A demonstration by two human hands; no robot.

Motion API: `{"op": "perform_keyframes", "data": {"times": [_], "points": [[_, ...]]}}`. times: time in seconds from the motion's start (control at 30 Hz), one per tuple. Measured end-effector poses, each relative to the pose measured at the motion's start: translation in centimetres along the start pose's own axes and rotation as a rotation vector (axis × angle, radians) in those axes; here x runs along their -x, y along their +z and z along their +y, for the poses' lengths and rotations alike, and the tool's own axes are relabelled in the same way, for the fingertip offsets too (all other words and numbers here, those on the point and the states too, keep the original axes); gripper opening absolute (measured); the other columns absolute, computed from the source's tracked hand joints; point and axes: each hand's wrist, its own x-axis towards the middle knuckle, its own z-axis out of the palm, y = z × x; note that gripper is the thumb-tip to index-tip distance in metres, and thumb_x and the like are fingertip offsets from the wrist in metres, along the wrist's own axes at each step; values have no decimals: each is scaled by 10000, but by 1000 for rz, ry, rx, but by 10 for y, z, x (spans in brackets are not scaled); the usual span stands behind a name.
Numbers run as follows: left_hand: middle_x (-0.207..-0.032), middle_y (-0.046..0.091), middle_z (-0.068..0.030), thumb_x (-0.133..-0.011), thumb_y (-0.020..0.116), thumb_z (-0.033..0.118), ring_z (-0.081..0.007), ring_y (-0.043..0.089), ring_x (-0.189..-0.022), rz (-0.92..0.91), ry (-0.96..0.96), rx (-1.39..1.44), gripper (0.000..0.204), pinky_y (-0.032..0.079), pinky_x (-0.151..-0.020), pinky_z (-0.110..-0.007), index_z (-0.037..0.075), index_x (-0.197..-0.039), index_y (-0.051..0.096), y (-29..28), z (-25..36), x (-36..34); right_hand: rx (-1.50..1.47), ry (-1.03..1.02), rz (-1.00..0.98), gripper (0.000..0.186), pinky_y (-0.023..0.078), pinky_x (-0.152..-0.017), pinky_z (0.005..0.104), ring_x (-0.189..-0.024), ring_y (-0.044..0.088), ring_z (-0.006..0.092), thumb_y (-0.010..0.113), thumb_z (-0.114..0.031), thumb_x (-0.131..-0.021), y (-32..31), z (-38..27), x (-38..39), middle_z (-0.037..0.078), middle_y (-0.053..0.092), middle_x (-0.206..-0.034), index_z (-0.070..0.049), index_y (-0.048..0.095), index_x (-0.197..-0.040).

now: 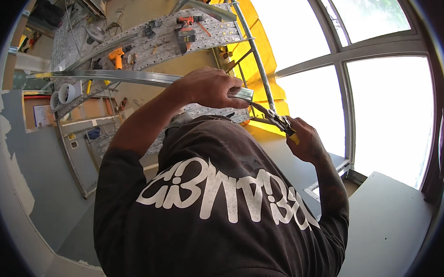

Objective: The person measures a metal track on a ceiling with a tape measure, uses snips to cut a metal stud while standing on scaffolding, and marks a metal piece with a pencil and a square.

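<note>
My left hand (212, 87) is wrapped round a long, thin galvanised metal channel (120, 75) near its right end. The channel stretches away to the left, past the scaffold planks. A pair of tin snips (278, 120) with yellow grips is in my right hand (307, 141), fingers closed round the handles. The jaws point up and left and meet the channel's end just beyond my left fingers. Whether the blades bite into the metal, I cannot tell.
Perforated scaffold planks (157, 41) carry an orange drill (117, 57), a red-and-black cordless tool (186, 33) and white tape rolls (65, 93). A scaffold pole (257, 58) rises before yellow sheeting (271, 41). Large windows (386, 111) stand on the right, above a grey board (384, 229).
</note>
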Motion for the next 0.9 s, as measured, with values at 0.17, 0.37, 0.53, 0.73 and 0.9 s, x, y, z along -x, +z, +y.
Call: {"op": "perform_keyframes", "data": {"times": [0.17, 0.37, 0.53, 0.73, 0.9], "points": [[-771, 693, -140, -829, 583, 747, -371, 699, -816, -15, -14, 38, 682, 509, -758, -484, 75, -919, 658, -3, 3, 0, 12, 21, -15, 595, 535, -795, 432, -884, 653, 361, 684, 2, -742, 2, 3, -2, 168, 625, -988, 21, 555, -1322], [-746, 678, -141, -822, 609, 725, -368, 694, -786, -17, -26, 46, 655, 507, -748, -485, 74, -882, 643, -3, 3, 0, -14, 21, -57, 589, 535, -819, 430, -910, 656, 362, 680, 5, -757, 1, 5, -5, 176, 622, -1013, 31, 535, -1328], [-869, 703, -146, -834, 602, 721, -331, 700, -878, -61, -52, 10, 691, 510, -787, -461, 50, -983, 668, -20, 3, -9, -143, -45, -8, 582, 529, -861, 411, -993, 644, 366, 673, -8, -803, 26, 23, -5, 197, 602, -1094, 36, 486, -1353], [-676, 619, -126, -830, 657, 679, -322, 659, -699, 123, 67, 44, 628, 489, -694, -453, 58, -801, 570, -25, -9, -21, -206, -4, 180, 569, 497, -948, 423, -1107, 613, 376, 668, -60, -838, 64, 16, -9, 210, 584, -1210, 40, 460, -1359], [-679, 621, -118, -837, 642, 690, -317, 657, -682, 81, 31, -39, 635, 491, -679, -438, 59, -820, 573, -31, -2, -18, -257, 101, 159, 590, 498, -950, 420, -1108, 611, 377, 675, -60, -826, 57, 5, -9, 210, 583, -1221, 23, 457, -1368]]}}
